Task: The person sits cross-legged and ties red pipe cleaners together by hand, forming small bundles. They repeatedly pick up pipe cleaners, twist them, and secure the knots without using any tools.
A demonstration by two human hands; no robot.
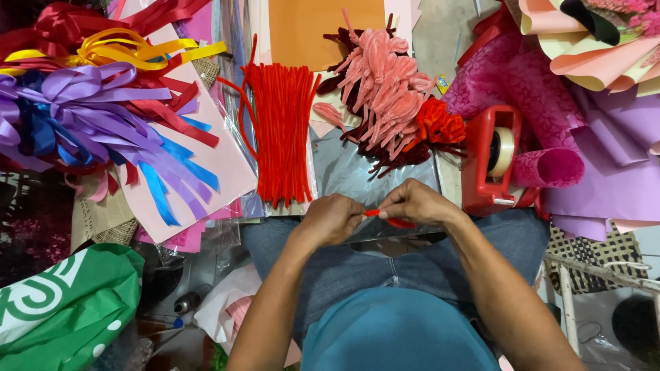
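Note:
My left hand [330, 218] and my right hand [414, 203] meet over my lap, both pinching one red pipe cleaner [390, 218], which is bent between the fingertips. Just beyond my hands lies a grey plastic sheet [344, 172]. A thick bundle of straight red pipe cleaners [283, 130] lies ahead of my left hand. Ahead of my right hand sits a heap of pink twisted pipe cleaner pieces [385, 89] with a red twisted flower [440, 124] beside it.
A red tape dispenser [489, 158] stands right of my hands. Purple, blue, red and yellow ribbon bows [89, 103] pile up at the left on pink paper. Magenta and lilac wrapping rolls [550, 130] fill the right. A green bag [62, 302] lies lower left.

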